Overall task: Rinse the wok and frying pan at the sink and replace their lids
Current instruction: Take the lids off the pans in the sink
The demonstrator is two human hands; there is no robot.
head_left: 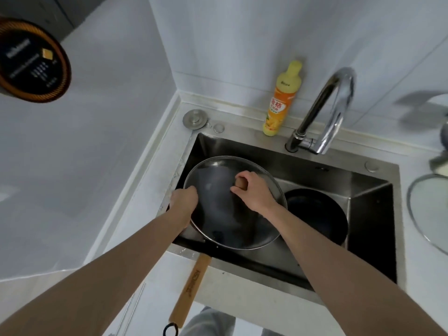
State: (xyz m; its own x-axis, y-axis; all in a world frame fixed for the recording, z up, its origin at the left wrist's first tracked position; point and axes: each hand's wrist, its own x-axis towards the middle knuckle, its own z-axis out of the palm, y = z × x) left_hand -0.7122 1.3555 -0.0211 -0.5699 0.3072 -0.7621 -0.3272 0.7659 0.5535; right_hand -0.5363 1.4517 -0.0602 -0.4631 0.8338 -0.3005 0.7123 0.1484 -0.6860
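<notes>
Steel sink [371,187] holds both pans, and the work looks well on. Left hand [183,202] grips the wok [194,229] at its left rim, fingers curled over the edge, while the wooden handle [191,284] juts out over the tabletop [72,166] front. Glass lid [218,190] sits on the wok, slightly tilted, and the right hand [254,192] has its fingers clenched round the lid's wooden knob. Beside it, touching the lid's rim, the frying pan [317,214] lies uncovered in the sink. No water runs from the tap [332,105]. A second lid [431,209] waits on the tabletop at far right, so I judge covering the frying pan is what remains.
</notes>
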